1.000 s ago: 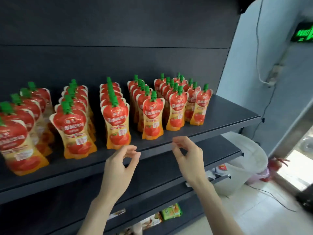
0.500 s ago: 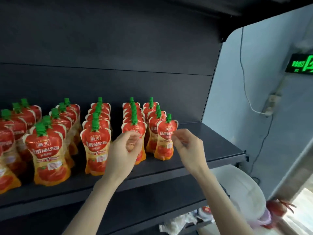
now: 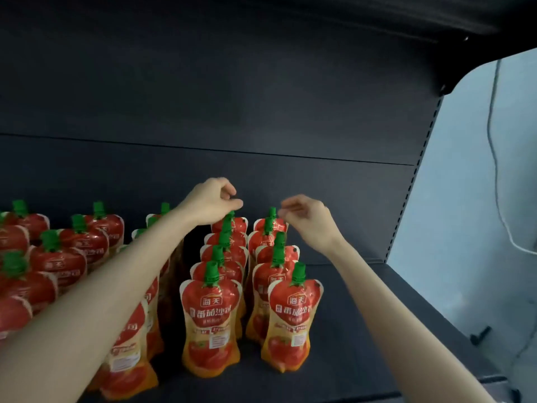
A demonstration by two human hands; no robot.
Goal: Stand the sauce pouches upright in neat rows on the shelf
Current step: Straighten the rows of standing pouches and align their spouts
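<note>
Red and orange sauce pouches with green caps stand upright in rows on the dark shelf [image 3: 363,330]. The two rightmost rows are fronted by one pouch [image 3: 210,321] and another [image 3: 292,318]. My left hand [image 3: 213,202] reaches to the back of the second row from the right, thumb and curled fingers pinched right over the green cap of the rear pouch [image 3: 236,225]. My right hand [image 3: 309,221] is at the back of the rightmost row, curled fingertips blurred beside the top of its rear pouch [image 3: 268,226]; whether it holds it is unclear.
More rows of pouches [image 3: 58,257] fill the shelf to the left, partly hidden by my left forearm. The dark back panel [image 3: 203,112] rises close behind the rows. Bare shelf lies right of the last row, then a pale wall with a hanging cable [image 3: 494,158].
Both hands left the front pouches and reached up and back to the rear of the two rightmost rows. The camera moved closer and higher along the shelf.
</note>
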